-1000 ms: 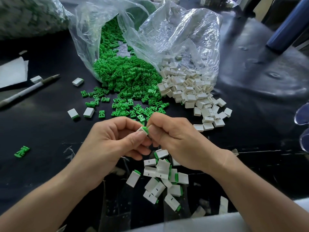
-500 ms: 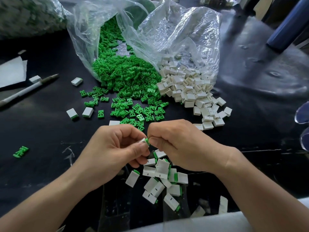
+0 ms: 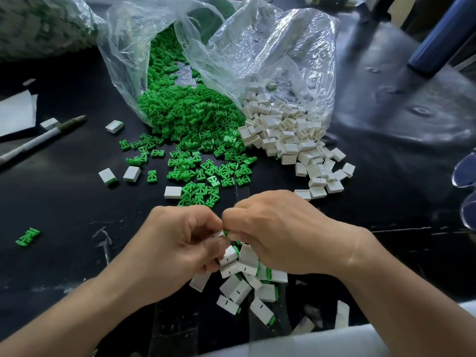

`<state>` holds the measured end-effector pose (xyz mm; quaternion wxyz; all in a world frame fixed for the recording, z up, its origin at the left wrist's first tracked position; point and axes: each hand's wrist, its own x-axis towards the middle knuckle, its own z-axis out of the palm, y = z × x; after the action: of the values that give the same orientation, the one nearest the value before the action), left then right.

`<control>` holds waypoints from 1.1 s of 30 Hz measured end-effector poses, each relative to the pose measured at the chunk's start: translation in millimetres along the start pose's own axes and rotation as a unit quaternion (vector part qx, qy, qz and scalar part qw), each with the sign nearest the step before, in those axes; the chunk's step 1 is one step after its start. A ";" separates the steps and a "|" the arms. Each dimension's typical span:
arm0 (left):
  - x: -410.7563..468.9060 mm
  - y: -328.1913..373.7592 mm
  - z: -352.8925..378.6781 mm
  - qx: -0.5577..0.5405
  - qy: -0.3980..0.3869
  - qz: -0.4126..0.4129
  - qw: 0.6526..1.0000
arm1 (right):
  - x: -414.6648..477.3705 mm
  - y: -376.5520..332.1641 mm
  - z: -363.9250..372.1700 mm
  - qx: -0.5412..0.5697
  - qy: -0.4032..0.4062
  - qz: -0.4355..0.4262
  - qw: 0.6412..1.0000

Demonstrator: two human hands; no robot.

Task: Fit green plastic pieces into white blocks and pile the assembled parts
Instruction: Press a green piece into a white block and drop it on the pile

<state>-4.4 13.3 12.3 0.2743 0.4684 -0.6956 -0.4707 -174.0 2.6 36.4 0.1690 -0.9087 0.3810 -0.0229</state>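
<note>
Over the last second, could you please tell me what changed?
The left hand and right hand, still pinching a white plastic block with its green plastic piece, moved down toward the pile of assembled white-and-green parts. The clear plastic bags and white pen stayed put.

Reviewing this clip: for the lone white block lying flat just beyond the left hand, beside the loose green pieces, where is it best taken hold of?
Pinch the white block from above, across its far and near long edges. It lies flat with bare table along both edges, while green pieces crowd its right end.
</note>
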 end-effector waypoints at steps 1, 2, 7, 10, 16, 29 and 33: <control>-0.2 0.1 -0.7 0.009 -0.003 0.002 1.000 | -0.1 0.4 0.4 -0.002 -0.001 -0.002 1.000; -0.4 -0.6 -1.5 0.018 -0.007 0.006 1.000 | -0.3 0.3 1.3 -0.005 -0.001 -0.005 1.000; -0.5 2.4 -2.9 0.021 -0.010 0.017 1.000 | 0.4 -0.2 3.5 -0.014 0.006 -0.008 1.000; 2.8 9.2 -8.1 -0.100 0.036 0.006 0.994 | 2.7 -0.3 5.3 0.126 0.137 0.014 0.982; 3.9 14.6 -9.3 -0.183 0.070 0.005 0.981 | 7.4 -0.5 14.7 0.299 0.205 0.072 0.929; 4.2 13.4 -8.4 -0.208 0.091 0.000 0.974 | 12.3 -4.0 21.5 0.339 0.248 0.075 0.905; 4.2 10.5 -8.0 -0.198 0.083 0.004 0.977 | 9.1 -0.7 16.2 0.259 0.228 0.050 0.937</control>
<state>-3.7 7.6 24.9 0.4206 0.4397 -0.5652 -0.5571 -164.3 1.4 20.6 0.3085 -0.7836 0.4350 -0.3187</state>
